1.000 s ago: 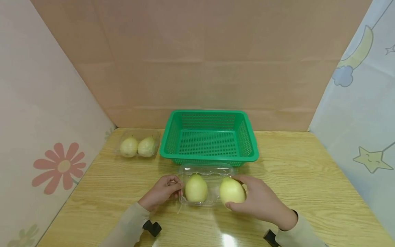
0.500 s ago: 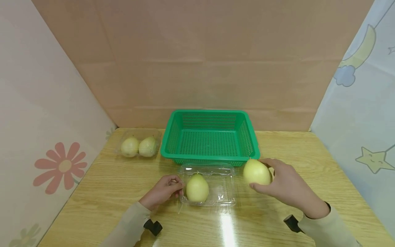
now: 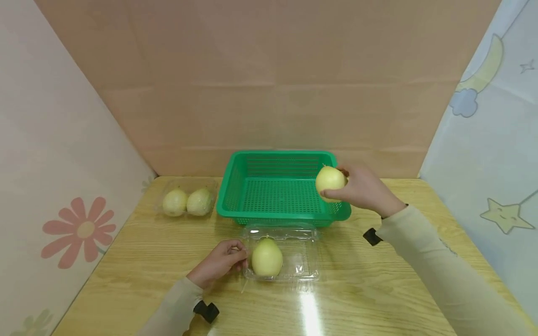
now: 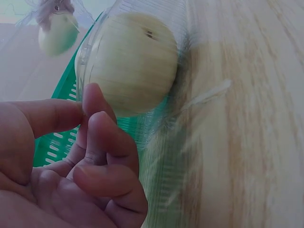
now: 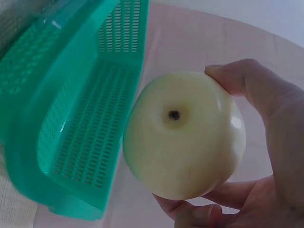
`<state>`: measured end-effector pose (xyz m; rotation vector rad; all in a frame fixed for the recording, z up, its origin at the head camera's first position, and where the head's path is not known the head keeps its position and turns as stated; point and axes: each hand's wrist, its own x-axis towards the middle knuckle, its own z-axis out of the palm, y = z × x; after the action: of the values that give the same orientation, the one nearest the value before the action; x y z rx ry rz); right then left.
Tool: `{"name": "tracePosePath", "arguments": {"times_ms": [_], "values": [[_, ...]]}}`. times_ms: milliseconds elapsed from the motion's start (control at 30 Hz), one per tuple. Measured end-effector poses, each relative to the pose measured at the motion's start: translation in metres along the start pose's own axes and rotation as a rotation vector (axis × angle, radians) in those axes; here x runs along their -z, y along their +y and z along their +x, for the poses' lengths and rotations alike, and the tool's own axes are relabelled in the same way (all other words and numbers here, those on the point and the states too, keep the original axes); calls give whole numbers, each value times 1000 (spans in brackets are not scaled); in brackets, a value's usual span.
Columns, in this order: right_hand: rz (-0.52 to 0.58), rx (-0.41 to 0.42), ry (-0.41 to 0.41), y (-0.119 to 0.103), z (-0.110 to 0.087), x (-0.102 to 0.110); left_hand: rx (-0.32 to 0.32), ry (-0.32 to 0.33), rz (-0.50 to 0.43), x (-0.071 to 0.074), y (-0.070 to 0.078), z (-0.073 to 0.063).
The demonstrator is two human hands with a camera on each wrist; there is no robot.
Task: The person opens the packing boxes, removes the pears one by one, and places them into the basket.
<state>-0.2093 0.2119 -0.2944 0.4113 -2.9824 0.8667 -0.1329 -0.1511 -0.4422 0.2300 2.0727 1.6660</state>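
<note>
My right hand (image 3: 364, 189) grips a pale yellow-green pear (image 3: 329, 183) above the right end of the green basket (image 3: 283, 215). In the right wrist view the thumb and fingers clasp this pear (image 5: 183, 142) from the side, its dark blossom end facing the camera. My left hand (image 3: 220, 262) pinches the left edge of a clear plastic clamshell box (image 3: 308, 261) in front of the basket. One pear (image 3: 267, 257) sits in the left part of that box. The left wrist view shows thumb and forefinger meeting on the clear rim beside this pear (image 4: 133, 61).
A second clear box (image 3: 189, 182) at the back left holds two pears (image 3: 187, 202). The wooden table (image 3: 378, 289) ends at a brown back wall (image 3: 269, 93), with patterned walls at both sides.
The right hand has lifted the pear out of the right part of the clear box, swung right, then moved back and up over the basket. The left hand stays at the box edge.
</note>
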Motion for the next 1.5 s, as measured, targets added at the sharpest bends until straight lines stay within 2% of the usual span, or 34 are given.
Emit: {"name": "tracePosePath", "arguments": {"times_ms": [300, 467, 567, 833, 967, 1233, 1500], "values": [[-83, -81, -119, -1, 70, -17, -11, 3, -3, 2, -1, -1], [-135, -102, -142, 1, 95, -28, -15, 2, 6, 3, -1, -1], [-183, -144, -154, 2, 106, -34, -13, 6, 19, 2, 0, -1], [-313, -217, -232, 17, 121, -51, -11, -9, 27, 0, 0, -2], [-318, -227, -264, 21, 122, -59, -19, -19, 19, -1, 0, -2], [-370, -237, -252, 16, 121, -70, -20, -30, 17, 2, 0, -1], [-374, -277, -286, 28, 133, -82, -18, -32, 36, 3, 1, -1]]}}
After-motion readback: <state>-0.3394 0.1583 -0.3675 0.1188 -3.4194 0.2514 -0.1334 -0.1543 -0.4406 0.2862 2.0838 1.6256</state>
